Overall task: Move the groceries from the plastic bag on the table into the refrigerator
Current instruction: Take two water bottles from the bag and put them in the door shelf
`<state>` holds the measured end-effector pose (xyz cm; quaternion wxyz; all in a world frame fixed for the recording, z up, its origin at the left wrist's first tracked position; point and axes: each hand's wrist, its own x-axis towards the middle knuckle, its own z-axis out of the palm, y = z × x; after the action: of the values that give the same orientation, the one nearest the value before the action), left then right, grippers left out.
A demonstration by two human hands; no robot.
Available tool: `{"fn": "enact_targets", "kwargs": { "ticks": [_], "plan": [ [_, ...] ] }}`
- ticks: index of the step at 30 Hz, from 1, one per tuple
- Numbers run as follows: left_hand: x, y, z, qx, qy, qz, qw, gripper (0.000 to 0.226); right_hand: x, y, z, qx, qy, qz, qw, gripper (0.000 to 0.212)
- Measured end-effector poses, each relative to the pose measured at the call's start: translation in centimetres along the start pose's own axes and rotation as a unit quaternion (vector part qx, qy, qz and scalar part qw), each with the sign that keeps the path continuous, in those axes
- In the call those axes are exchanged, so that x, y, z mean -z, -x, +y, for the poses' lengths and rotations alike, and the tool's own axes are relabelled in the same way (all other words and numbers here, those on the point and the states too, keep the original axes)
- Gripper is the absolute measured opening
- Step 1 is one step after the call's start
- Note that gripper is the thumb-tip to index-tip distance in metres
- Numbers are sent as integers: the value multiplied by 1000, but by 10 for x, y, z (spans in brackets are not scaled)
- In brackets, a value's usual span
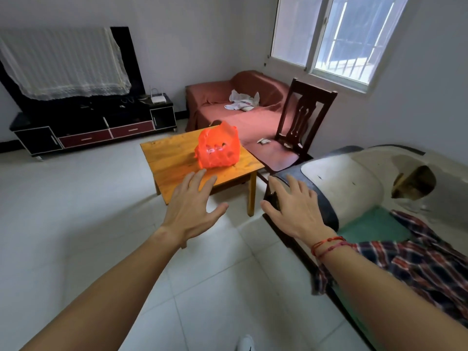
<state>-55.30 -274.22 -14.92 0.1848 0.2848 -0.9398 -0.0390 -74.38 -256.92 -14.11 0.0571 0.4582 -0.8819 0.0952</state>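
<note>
Both arms are reaching forward, 2 bare hands spread wide and holding nothing: left hand with fingers fanned, right hand the same, a red string bracelet sitting on its wrist. The red plastic bag is sitting on the small wooden table, toward the table's far right side, and is standing up crumpled with its top partly open; contents are showing through only as vague lumps, so what the groceries are cannot be told. Neither hand is touching the bag; both are hanging short of it, the left one over the table's near edge. The refrigerator is not showing in this view. Judging the step as the approach to the bag. To do it well: be closing in squarely, be taking the bag by its gathered top or handles with 1 hand while the other is steadying underneath, since thin plastic is likely sagging and spilling if tilted. The dark wooden chair is standing just beside the table's right side and the worn sofa arm is near the right hand, so be keeping the carry path clear of both.
</note>
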Motion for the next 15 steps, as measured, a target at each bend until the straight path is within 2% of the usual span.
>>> {"fn": "enact_targets", "kwargs": {
  "ticks": [6,15],
  "plan": [
    [-37,-111,-16,17,-13,-14,1000,79,-20,-119,30,11,0,-21,1000,67],
    [-83,-231,-66,40,-7,-34,999,79,-57,-255,37,38,0,-44,998,70]
  ]
}}
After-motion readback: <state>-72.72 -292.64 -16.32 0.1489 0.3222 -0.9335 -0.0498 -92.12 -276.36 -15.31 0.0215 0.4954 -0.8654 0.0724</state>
